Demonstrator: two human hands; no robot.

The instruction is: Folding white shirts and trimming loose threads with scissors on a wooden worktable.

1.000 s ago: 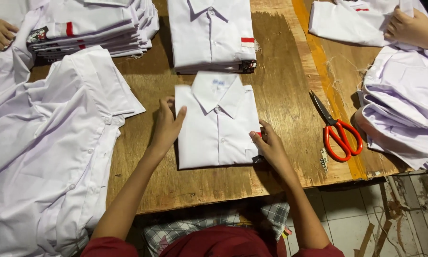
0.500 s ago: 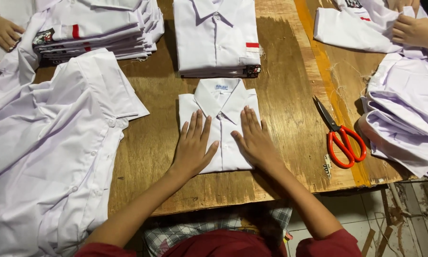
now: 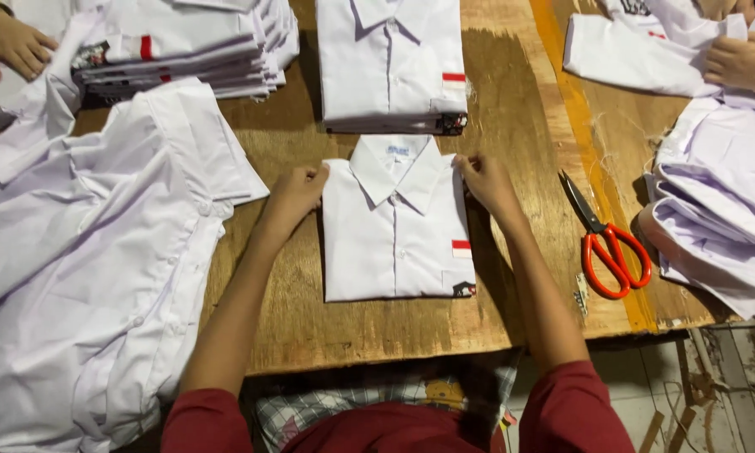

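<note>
Head view: at the far left, unfolded white shirts [image 3: 101,277] are being left spread over the wooden table [image 3: 528,134], with a stack of folded shirts [image 3: 184,46] lying behind them and another person's hand [image 3: 8,42] resting on cloth at the corner. Moving rightward, the folded white shirt [image 3: 394,231] — collar away from the wearer, a small red and white patch on its chest — is being held flat at mid-table. Its upper left corner is being pinched by the left hand [image 3: 298,191], fingers curled together on the fabric; its upper right corner is being gripped likewise by the right hand [image 3: 485,180]. Just behind it, another folded pile [image 3: 392,63] is lying. Farther right, orange-handled scissors [image 3: 608,239] are lying shut beside more shirts [image 3: 721,210] — a co-worker's hand [image 3: 742,63] is touching cloth above.
</note>
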